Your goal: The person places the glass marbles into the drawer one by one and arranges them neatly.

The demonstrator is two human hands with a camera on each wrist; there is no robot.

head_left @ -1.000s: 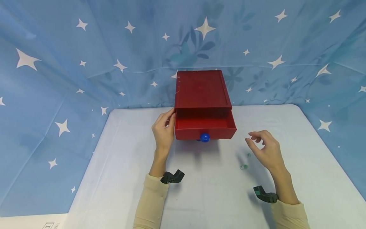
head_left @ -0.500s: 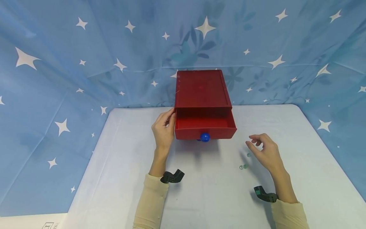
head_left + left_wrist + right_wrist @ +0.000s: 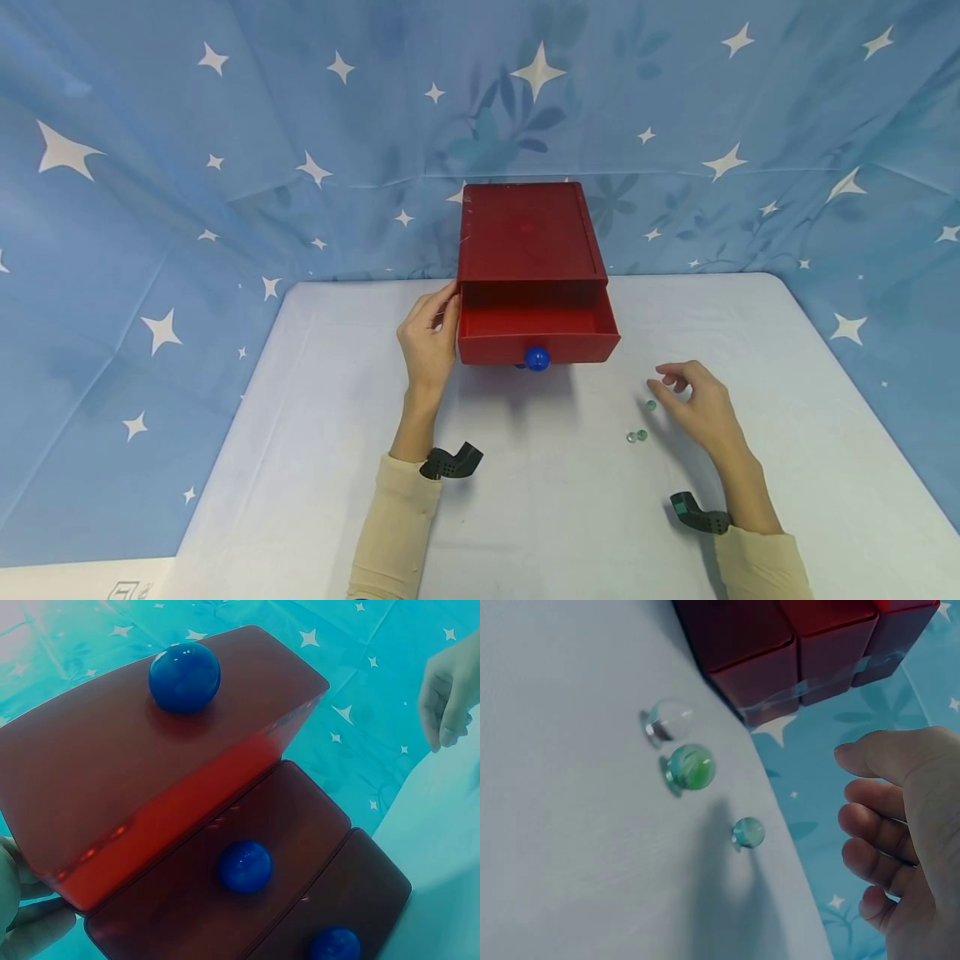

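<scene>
Lone marble (image 3: pixel 748 833) on the white worktop (image 3: pixel 540 517), right hand (image 3: pixel 698 407) raised near it, thumb and fingers apart.
Two more marbles (image 3: pixel 642 435) lie close by; beyond, the red cabinet (image 3: pixel 528 233) has its top drawer (image 3: pixel 491 349) out, the left hand's (image 3: pixel 430 346) loosely extended fingers touching its left side. Seemingly a reach for a marble; next calls for lowering, then a gentle pinch.

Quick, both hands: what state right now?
Left hand: open, touching the red cabinet at its left side.
Right hand: open, holding nothing, near the glass marbles.
</scene>
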